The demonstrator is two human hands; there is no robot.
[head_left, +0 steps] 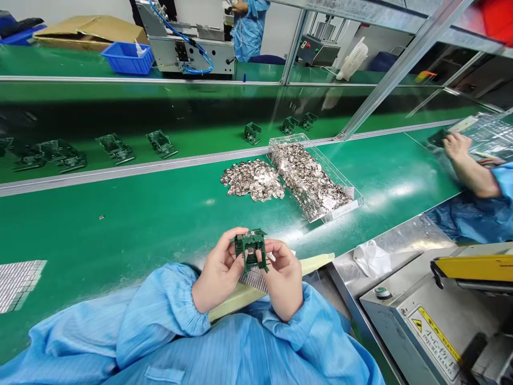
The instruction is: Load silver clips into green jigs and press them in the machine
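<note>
Between my two hands is a small dark green plastic frame point(251, 247) with an open middle, held above the near edge of the bench. The fingers of my left hand point(221, 270) grip its left side. My right hand point(284, 275) pinches its right side with thumb and fingers. Partly hidden beneath my hands, a sheet of small silvery pieces point(255, 280) lies by a pale yellow strip point(228, 305). Beyond my hands sit a loose pile of small metal parts point(253, 181) and a clear tray point(339, 213) filled with similar parts.
Several green frames point(160, 143) stand along the far green strip behind a metal rail point(192, 163). Another silvery sheet point(20, 283) lies at left. A machine with a warning label point(435, 342) is close on the right. A co-worker's hand point(459, 147) works at far right.
</note>
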